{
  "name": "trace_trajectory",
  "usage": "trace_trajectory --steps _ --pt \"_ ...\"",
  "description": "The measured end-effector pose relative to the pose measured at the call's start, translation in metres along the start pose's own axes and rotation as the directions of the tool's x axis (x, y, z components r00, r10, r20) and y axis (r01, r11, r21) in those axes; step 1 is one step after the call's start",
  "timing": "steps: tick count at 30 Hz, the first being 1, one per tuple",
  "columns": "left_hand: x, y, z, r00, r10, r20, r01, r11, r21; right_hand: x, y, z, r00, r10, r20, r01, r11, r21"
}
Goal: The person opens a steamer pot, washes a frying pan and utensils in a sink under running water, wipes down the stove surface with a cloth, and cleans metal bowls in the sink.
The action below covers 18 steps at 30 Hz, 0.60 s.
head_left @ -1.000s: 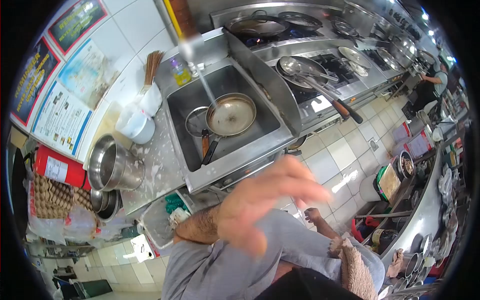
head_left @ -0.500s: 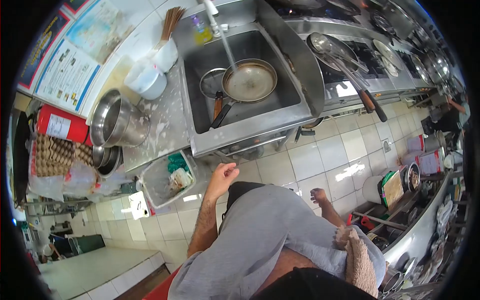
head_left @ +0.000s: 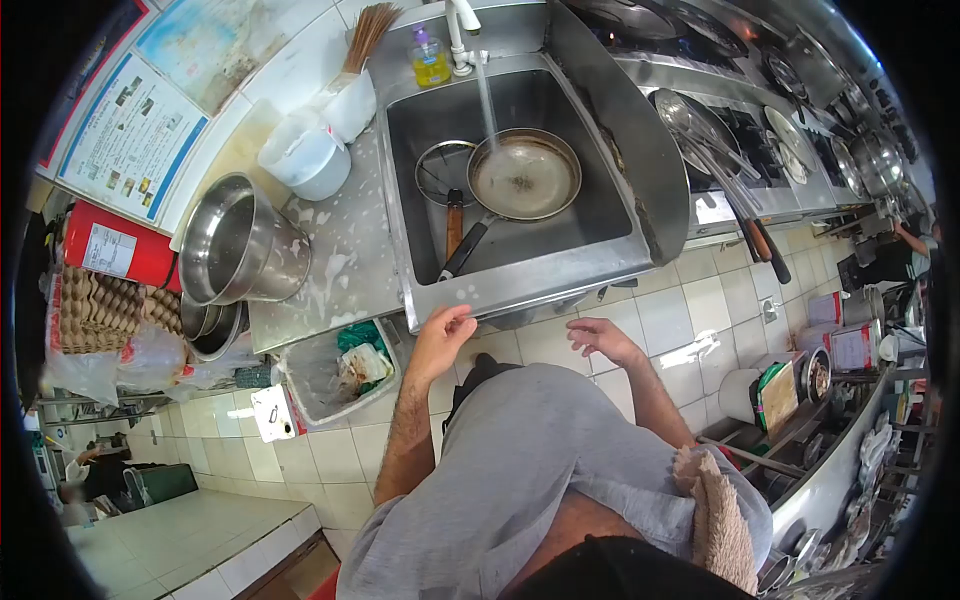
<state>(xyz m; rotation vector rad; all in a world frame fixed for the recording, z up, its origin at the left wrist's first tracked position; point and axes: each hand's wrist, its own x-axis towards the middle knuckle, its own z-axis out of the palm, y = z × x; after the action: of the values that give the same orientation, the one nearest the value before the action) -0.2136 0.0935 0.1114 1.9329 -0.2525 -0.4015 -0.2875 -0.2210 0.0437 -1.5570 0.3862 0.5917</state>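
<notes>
The sink [head_left: 540, 283] is taken as the point of reference. Left hand [head_left: 440, 342]: at the front edge of the sink, toward its left corner, fingers curled inward to a narrow gap; whether it touches the rim, or whether the fingers close fully, I cannot tell. Right hand [head_left: 604, 342]: in front of the sink, apart from the rim, fingers bare, partly spread and moderately wide

Frying pan [head_left: 525, 172]: inside the sink, right of its middle, cooking face up, black handle pointing toward the front left corner. A white faucet [head_left: 459, 32] behind the sink is running, its stream falling at the pan's left rear edge. A round-rimmed utensil with a wooden handle [head_left: 454, 220] lies inside the sink, just left of the pan

Soap bottle [head_left: 431, 65]: upright, behind the sink at the left. Steel pot [head_left: 270, 262]: on the counter [head_left: 345, 290] left of the sink. Bin [head_left: 300, 372]: below and left of the sink's front, containing green and white material. Stove [head_left: 710, 208]: right of the sink
</notes>
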Motion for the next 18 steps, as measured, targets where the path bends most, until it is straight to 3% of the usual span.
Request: trace_trajectory --steps 2,3,5,7,9,10,11,13,15,17,18 --pt "0.011 0.000 -0.013 1.000 0.017 -0.019 -0.016 1.000 0.021 -0.006 -0.042 0.017 0.980 -0.084 0.178 0.075 0.996 0.053" --pt "0.017 0.000 -0.020 1.000 0.008 -0.025 -0.008 1.000 0.018 -0.007 -0.057 0.020 0.979 -0.077 0.186 0.069 0.996 0.050" --pt "0.021 -0.004 -0.037 0.986 0.081 -0.147 -0.085 0.996 -0.020 -0.002 -0.082 0.034 0.951 -0.244 0.189 0.218 0.965 0.149" --pt "0.021 -0.004 -0.061 0.968 0.068 -0.240 -0.070 0.998 -0.002 0.010 -0.095 0.045 0.951 -0.237 0.199 0.194 0.958 0.212" --pt "0.021 -0.015 -0.085 0.896 0.075 -0.438 -0.081 0.997 0.006 0.024 -0.106 0.058 0.932 -0.359 0.054 0.357 0.933 0.050" --pt "0.018 -0.017 -0.096 0.853 0.054 -0.519 -0.061 0.998 0.005 0.032 -0.113 0.067 0.919 -0.380 0.109 0.388 0.920 -0.065" --pt "0.014 -0.022 -0.106 0.845 0.044 -0.534 -0.048 0.999 0.006 0.043 -0.122 0.080 0.918 -0.376 0.130 0.386 0.920 -0.064" --pt "0.005 -0.033 -0.121 0.746 -0.009 -0.666 -0.061 0.995 -0.081 0.065 -0.140 0.120 0.710 -0.566 0.419 0.695 0.659 -0.287" --pt "-0.007 -0.032 -0.131 0.717 -0.027 -0.696 -0.035 0.997 -0.075 0.083 -0.153 0.167 0.555 -0.563 0.612 0.821 0.487 -0.296" --pt "-0.019 -0.036 -0.134 0.690 -0.059 -0.721 -0.004 0.996 -0.086 0.085 -0.168 0.203 0.486 -0.516 0.706 0.851 0.465 -0.245" --pt "-0.024 -0.043 -0.135 0.680 -0.066 -0.730 0.017 0.997 -0.075 0.086 -0.169 0.212 0.498 -0.513 0.700 0.844 0.472 -0.254"
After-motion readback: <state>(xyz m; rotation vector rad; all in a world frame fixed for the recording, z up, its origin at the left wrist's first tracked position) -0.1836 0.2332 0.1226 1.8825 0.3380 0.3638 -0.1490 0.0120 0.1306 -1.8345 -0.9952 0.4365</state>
